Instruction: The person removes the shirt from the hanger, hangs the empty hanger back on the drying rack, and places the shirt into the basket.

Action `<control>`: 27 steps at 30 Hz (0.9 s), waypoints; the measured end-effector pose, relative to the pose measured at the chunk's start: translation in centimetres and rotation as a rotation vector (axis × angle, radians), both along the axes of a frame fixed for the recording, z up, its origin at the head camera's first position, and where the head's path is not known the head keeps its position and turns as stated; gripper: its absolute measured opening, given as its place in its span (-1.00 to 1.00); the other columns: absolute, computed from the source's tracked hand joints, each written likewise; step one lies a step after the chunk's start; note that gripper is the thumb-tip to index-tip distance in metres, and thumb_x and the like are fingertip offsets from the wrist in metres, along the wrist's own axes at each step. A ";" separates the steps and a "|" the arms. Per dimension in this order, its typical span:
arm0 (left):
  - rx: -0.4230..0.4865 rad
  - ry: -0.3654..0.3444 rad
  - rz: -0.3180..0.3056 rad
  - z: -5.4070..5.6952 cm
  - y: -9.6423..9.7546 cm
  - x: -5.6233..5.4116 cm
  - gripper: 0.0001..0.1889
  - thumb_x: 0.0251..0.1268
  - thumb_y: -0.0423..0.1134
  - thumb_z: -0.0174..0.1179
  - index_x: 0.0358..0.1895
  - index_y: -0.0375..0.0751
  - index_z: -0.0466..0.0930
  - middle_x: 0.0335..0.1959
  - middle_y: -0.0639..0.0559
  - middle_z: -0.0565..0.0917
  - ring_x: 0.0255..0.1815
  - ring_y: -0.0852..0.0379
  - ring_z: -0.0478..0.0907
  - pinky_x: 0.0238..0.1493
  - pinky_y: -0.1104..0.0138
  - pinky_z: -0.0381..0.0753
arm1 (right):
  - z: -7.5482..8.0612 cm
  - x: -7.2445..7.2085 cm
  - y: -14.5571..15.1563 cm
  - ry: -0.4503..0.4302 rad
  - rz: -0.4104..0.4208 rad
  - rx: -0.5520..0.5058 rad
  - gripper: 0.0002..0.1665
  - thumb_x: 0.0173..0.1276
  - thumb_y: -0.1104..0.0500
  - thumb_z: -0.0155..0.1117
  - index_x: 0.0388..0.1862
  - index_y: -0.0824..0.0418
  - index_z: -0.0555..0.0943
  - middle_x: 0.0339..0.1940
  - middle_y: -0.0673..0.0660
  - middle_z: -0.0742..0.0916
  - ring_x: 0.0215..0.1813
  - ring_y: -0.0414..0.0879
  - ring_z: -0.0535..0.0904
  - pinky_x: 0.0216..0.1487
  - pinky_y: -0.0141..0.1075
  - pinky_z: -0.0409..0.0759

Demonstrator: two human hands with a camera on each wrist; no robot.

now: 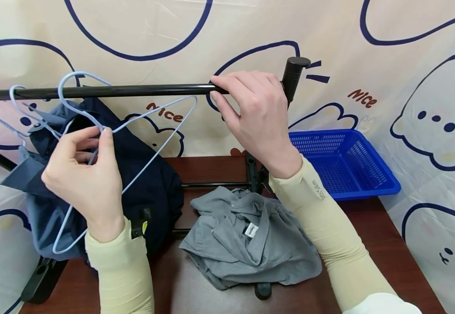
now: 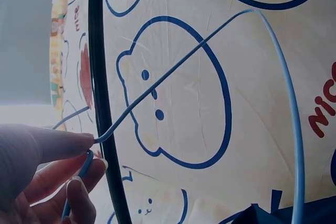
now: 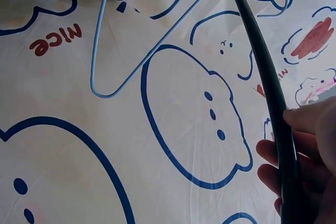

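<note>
From where I stand, the left hand (image 1: 84, 174) pinches a light blue hanger (image 2: 297, 129) at the neck just below the black rail (image 1: 161, 90), one corner of it jutting toward the right hand (image 1: 259, 113), which grips the rail near its end. Dark blue clothing (image 1: 154, 198) hangs behind the hanger, and a grey garment (image 1: 247, 253) lies below, its white label (image 1: 251, 230) too small to read. The right sleeve (image 1: 337, 226) bears lettering I can't fully make out, while the patterned backdrop (image 1: 251, 26) says "Nice" beyond the blue basket (image 1: 368, 194).
</note>
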State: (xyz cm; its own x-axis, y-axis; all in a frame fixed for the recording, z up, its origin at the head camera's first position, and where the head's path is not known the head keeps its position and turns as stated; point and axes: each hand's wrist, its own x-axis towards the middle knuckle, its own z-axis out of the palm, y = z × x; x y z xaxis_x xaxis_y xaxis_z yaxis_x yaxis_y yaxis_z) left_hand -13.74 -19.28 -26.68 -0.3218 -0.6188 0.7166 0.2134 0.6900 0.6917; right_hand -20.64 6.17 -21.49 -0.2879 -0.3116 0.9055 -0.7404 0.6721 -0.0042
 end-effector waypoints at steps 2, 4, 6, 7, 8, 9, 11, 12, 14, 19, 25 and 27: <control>-0.006 0.000 0.007 0.2 -0.1 -0.3 -0.75 0.32 -0.02 0.37 -0.18 -0.12 0.85 -0.32 0.08 0.78 -0.45 0.48 0.47 -0.33 0.52 0.38 | 0.0 0.0 0.0 -0.005 -0.001 -0.005 -0.66 0.57 0.03 0.21 0.08 0.19 0.76 -0.09 0.09 0.80 -0.04 0.02 0.66 0.08 -0.14 0.44; -0.010 -0.006 0.016 0.3 -0.2 -0.5 -0.76 0.32 -0.02 0.37 -0.19 -0.09 0.85 -0.33 0.10 0.78 -0.49 0.50 0.44 -0.35 0.53 0.36 | 0.0 0.0 0.0 -0.004 0.000 -0.010 -0.66 0.57 0.03 0.21 0.08 0.19 0.77 -0.10 0.09 0.80 -0.05 0.02 0.66 0.07 -0.14 0.44; -0.014 -0.023 0.030 0.4 -0.4 -0.7 -0.76 0.33 -0.01 0.36 -0.18 -0.07 0.85 -0.33 0.11 0.78 -0.52 0.53 0.41 -0.35 0.53 0.34 | 0.0 0.0 -0.1 0.000 0.002 -0.014 -0.66 0.56 0.04 0.21 0.07 0.19 0.77 -0.10 0.09 0.80 -0.06 0.02 0.65 0.07 -0.14 0.44; -0.021 -0.033 0.037 0.5 -0.5 -0.9 -0.75 0.33 0.00 0.35 -0.18 -0.07 0.85 -0.34 0.11 0.78 -0.53 0.55 0.39 -0.35 0.53 0.33 | 0.0 0.0 -0.1 0.002 0.003 -0.016 -0.67 0.56 0.05 0.22 0.07 0.20 0.77 -0.10 0.09 0.80 -0.06 0.02 0.65 0.07 -0.14 0.44; -0.021 -0.051 0.045 0.5 -0.5 -1.0 -0.74 0.34 0.02 0.33 -0.18 -0.06 0.85 -0.33 0.12 0.78 -0.53 0.56 0.37 -0.34 0.52 0.32 | 0.0 0.0 -0.1 0.004 0.004 -0.016 -0.67 0.56 0.05 0.22 0.07 0.20 0.77 -0.10 0.09 0.80 -0.06 0.02 0.65 0.07 -0.13 0.43; -0.022 -0.068 0.053 0.5 -0.6 -1.0 -0.73 0.34 0.03 0.32 -0.17 -0.06 0.85 -0.32 0.12 0.78 -0.53 0.58 0.36 -0.33 0.51 0.31 | 0.0 0.0 -0.1 0.005 0.004 -0.017 -0.67 0.56 0.05 0.22 0.07 0.20 0.77 -0.10 0.09 0.79 -0.06 0.02 0.65 0.07 -0.13 0.43; -0.032 -0.101 0.068 0.4 -0.7 -1.2 -0.70 0.35 0.06 0.30 -0.16 -0.06 0.85 -0.31 0.12 0.78 -0.52 0.59 0.34 -0.31 0.49 0.29 | 0.0 0.0 -0.2 0.002 0.004 -0.015 -0.67 0.55 0.05 0.23 0.07 0.20 0.77 -0.10 0.10 0.79 -0.05 0.02 0.65 0.07 -0.14 0.43; -0.037 -0.116 0.073 0.3 -0.7 -1.2 -0.69 0.36 0.07 0.28 -0.16 -0.07 0.84 -0.30 0.12 0.78 -0.52 0.59 0.33 -0.31 0.48 0.28 | 0.0 0.0 -0.2 -0.001 0.003 -0.013 -0.67 0.55 0.05 0.23 0.07 0.20 0.77 -0.10 0.10 0.79 -0.05 0.02 0.64 0.07 -0.14 0.43; -0.038 -0.143 0.082 0.0 -0.8 -1.3 -0.68 0.36 0.08 0.27 -0.15 -0.07 0.84 -0.29 0.11 0.79 -0.51 0.59 0.32 -0.30 0.46 0.26 | -0.1 0.0 -0.2 -0.008 0.001 -0.009 -0.66 0.56 0.04 0.21 0.07 0.20 0.76 -0.09 0.10 0.79 -0.04 0.02 0.64 0.08 -0.14 0.42; -0.056 -0.181 0.085 -0.6 -0.8 -1.2 -0.68 0.38 0.05 0.25 -0.14 -0.09 0.83 -0.30 0.08 0.79 -0.50 0.55 0.34 -0.35 0.43 0.22 | -0.1 0.1 -0.3 -0.015 0.000 -0.007 -0.66 0.57 0.04 0.20 0.07 0.20 0.76 -0.09 0.09 0.79 -0.04 0.02 0.64 0.07 -0.15 0.42; -0.057 -0.244 0.089 -1.1 -0.9 -1.0 -0.66 0.41 0.06 0.21 -0.10 -0.09 0.81 -0.27 0.08 0.79 -0.40 0.28 0.50 -0.37 0.40 0.24 | -0.1 0.0 -0.3 -0.005 -0.002 -0.011 -0.65 0.57 0.03 0.19 0.06 0.21 0.76 -0.10 0.10 0.79 -0.06 0.03 0.63 0.07 -0.14 0.42; -0.053 -0.255 0.086 -1.2 -0.8 -0.9 -0.67 0.42 0.06 0.20 -0.08 -0.08 0.80 -0.25 0.09 0.79 -0.41 0.27 0.50 -0.37 0.40 0.25 | -0.1 0.0 -0.3 0.002 -0.001 -0.014 -0.65 0.58 0.02 0.18 0.06 0.21 0.76 -0.10 0.10 0.79 -0.06 0.03 0.63 0.07 -0.13 0.42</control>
